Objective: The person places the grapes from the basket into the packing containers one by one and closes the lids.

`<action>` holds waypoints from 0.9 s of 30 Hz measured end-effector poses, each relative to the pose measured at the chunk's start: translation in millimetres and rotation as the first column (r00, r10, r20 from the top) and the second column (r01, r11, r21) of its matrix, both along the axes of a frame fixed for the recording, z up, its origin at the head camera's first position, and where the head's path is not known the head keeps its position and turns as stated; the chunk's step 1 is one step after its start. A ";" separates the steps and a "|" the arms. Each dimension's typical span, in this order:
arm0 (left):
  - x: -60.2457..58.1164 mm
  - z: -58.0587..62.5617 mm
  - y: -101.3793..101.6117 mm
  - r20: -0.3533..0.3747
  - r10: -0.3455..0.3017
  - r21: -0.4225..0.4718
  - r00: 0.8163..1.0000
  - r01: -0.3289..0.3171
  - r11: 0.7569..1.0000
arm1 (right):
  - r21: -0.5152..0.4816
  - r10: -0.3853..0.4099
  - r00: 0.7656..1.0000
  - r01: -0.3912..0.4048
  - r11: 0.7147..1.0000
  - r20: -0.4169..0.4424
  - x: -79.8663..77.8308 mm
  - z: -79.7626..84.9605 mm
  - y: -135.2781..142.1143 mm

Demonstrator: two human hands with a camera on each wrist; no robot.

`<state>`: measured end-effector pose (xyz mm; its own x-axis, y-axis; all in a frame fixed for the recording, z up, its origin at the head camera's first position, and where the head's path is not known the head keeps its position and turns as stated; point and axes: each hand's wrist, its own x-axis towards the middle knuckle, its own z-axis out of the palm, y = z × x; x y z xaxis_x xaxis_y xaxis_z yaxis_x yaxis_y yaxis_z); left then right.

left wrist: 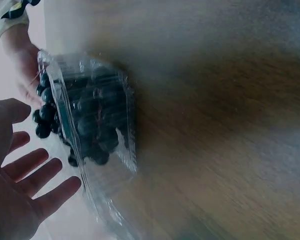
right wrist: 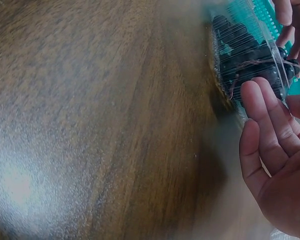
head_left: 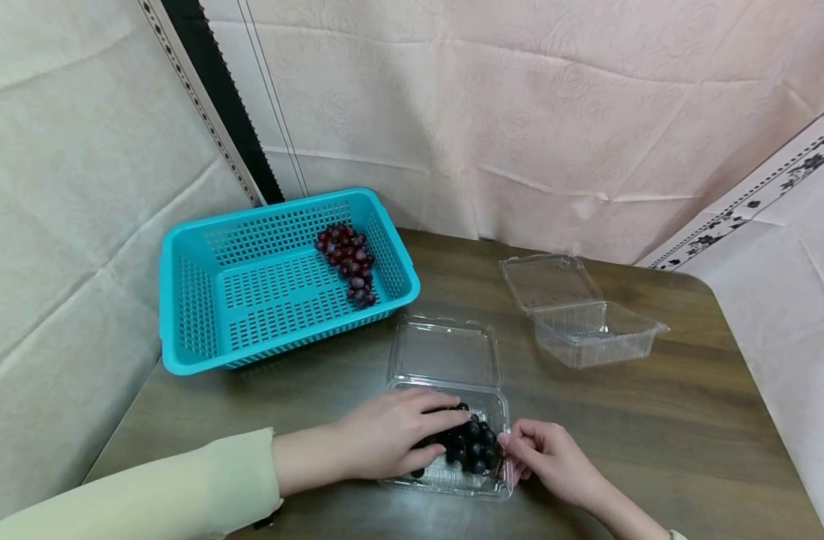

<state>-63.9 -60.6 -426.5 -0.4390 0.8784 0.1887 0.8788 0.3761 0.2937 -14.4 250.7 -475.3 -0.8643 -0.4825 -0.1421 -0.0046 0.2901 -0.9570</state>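
Note:
Dark black grapes (head_left: 478,444) lie bunched in a clear plastic box (head_left: 452,487), its hinged lid (head_left: 446,352) folded back away from the person. Over the grapes is the left hand (head_left: 408,431), palm down; in the left wrist view its fingers (left wrist: 37,172) are spread and straight beside the box's rim. The right hand (head_left: 550,457) pinches the right side of the box at the rim. In the right wrist view its fingers (right wrist: 267,120) lie along the outer wall, with the thumb at the rim. A thin stem (right wrist: 255,62) shows among the grapes.
A blue perforated basket (head_left: 290,341) stands at the back left, with a bunch of red grapes (head_left: 350,262) at its right end. A second clear plastic box (head_left: 590,341), lid open, sits at the back right of the wooden table (head_left: 682,420). Cloth-covered walls (head_left: 520,135) rise behind.

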 end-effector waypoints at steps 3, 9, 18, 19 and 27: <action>-1.4 1.8 -6.8 0.070 0.063 0.048 0.996 -0.067 0.997 | -0.004 0.003 1.000 -0.003 1.000 -0.002 0.1 0.6 -0.2; -1.5 4.2 -21.5 0.140 0.201 0.117 0.970 -0.217 0.969 | -0.006 0.005 1.000 -0.005 1.000 -0.002 0.0 1.3 -0.3; 1.7 -4.1 -40.7 0.241 0.365 0.223 0.899 -0.418 0.881 | 0.024 0.000 1.000 0.000 1.000 -0.003 1.0 1.9 1.4; 1.7 -5.3 -41.9 0.262 0.375 0.229 0.889 -0.434 0.871 | 0.026 0.001 1.000 0.000 1.000 -0.007 1.2 1.9 1.5; -3.2 -11.0 -44.6 0.546 0.418 0.203 0.726 -0.599 0.775 | 0.045 -0.004 1.000 0.004 0.999 -0.003 2.8 2.3 2.3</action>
<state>-67.1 -105.2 -437.5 -0.9085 0.4078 0.0918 0.3134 0.5192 0.7951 -11.6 253.0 -473.0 -0.8665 -0.4725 -0.1612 -0.0063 0.3332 -0.9428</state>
